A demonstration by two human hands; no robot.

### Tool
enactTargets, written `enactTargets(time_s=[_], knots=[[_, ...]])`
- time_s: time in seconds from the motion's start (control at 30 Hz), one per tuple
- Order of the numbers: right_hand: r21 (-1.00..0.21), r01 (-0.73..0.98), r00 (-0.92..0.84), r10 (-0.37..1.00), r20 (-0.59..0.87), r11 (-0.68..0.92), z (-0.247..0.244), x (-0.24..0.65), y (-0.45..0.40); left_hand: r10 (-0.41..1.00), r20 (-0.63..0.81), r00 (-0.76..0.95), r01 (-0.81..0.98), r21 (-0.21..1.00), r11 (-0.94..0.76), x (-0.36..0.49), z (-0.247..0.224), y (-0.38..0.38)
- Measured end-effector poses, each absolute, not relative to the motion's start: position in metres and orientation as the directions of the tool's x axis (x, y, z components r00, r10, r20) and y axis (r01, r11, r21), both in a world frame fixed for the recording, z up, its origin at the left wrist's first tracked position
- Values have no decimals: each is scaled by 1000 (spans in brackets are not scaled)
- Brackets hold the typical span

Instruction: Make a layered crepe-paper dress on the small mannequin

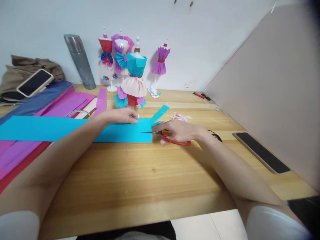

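Note:
A long strip of bright blue paper [122, 133] lies across the table, its right end squared off. At the strip's far edge, my left hand [121, 115] is closed, with the thumb on the paper and the other fingers bent beyond the edge. My right hand [178, 130] grips a pair of scissors [175, 140] with red handles. Their dark pointed blades reach left over the right end of the strip. Just beyond the scissors lies a smaller blue paper piece [160, 113], partly hidden behind my right hand.
Several small dress forms in paper outfits, one in a blue top [136, 65], stand by the wall. Purple and red sheets [25, 156] lie left, near a grey bottle [82, 63] and a phone [35, 82]. Another phone [262, 151] lies right, beside a partition [270, 83].

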State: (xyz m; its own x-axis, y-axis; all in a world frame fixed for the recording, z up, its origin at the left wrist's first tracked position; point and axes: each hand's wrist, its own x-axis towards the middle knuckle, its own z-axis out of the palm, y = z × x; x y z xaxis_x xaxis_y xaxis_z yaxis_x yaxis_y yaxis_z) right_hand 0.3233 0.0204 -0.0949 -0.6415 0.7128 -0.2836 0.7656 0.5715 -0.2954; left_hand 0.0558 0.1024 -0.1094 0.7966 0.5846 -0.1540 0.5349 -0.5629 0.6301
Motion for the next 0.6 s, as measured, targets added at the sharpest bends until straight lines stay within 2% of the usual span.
enactTargets(time_s=[0.23, 0.4, 0.6], knots=[[-279, 776, -630, 712, -309, 565, -93, 321, 20, 584, -158, 796, 535, 635, -557, 56, -108, 101], [-350, 723, -684, 690, -239, 595, -98, 324, 22, 583, -150, 798, 530, 634, -562, 55, -110, 102], [-336, 726, -681, 695, -233, 599, -99, 325, 23, 586, -157, 795, 549, 597, -585, 54, -109, 104]])
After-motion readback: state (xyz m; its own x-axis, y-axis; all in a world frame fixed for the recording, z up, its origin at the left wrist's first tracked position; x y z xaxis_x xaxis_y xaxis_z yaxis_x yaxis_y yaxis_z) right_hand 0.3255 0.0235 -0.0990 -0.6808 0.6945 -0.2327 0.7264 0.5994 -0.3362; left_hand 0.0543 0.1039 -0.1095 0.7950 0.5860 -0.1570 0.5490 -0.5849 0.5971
